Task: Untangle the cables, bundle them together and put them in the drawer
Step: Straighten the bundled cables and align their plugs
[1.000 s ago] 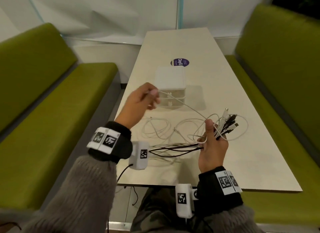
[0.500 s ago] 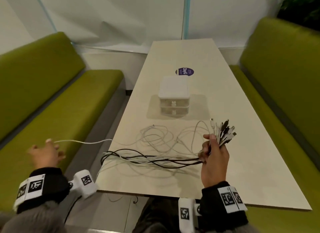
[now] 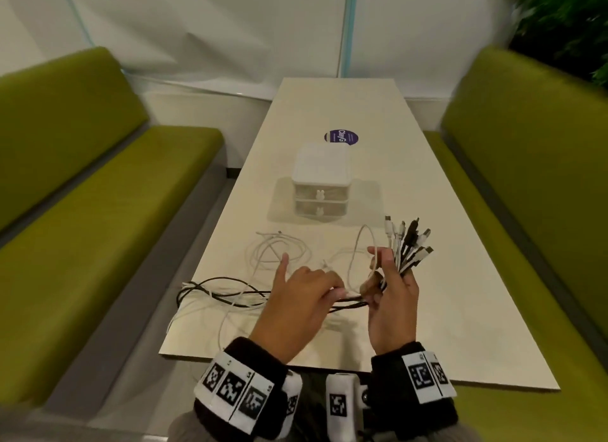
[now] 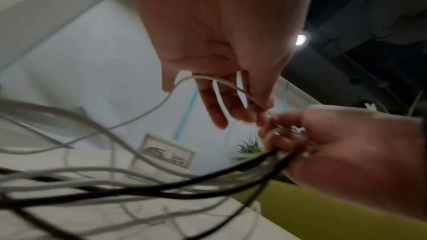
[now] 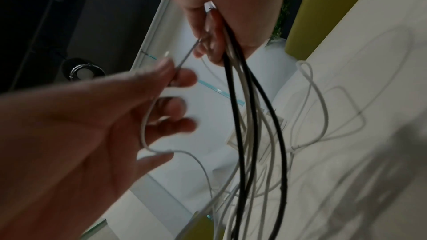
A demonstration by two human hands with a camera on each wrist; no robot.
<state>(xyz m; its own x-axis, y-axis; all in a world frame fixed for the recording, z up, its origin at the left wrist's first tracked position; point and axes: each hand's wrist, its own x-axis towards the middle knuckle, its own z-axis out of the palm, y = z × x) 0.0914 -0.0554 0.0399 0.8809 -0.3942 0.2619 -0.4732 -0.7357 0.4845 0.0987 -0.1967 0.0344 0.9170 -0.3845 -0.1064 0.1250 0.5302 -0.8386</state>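
While the right hand (image 3: 393, 297) grips the cables (image 3: 406, 247) near the drawer unit (image 3: 320, 181), plugs fanned toward it, the left hand (image 3: 297, 305) pinches one white cable (image 5: 148, 134); loops trail to the table (image 3: 460, 277) edge nearest the person.

I've got fuzzy grey sleeves (image 3: 204, 425), black wristbands (image 3: 411, 405) with white square-code tags (image 3: 235, 390), plus white camera blocks (image 3: 340, 405) strapped underneath.
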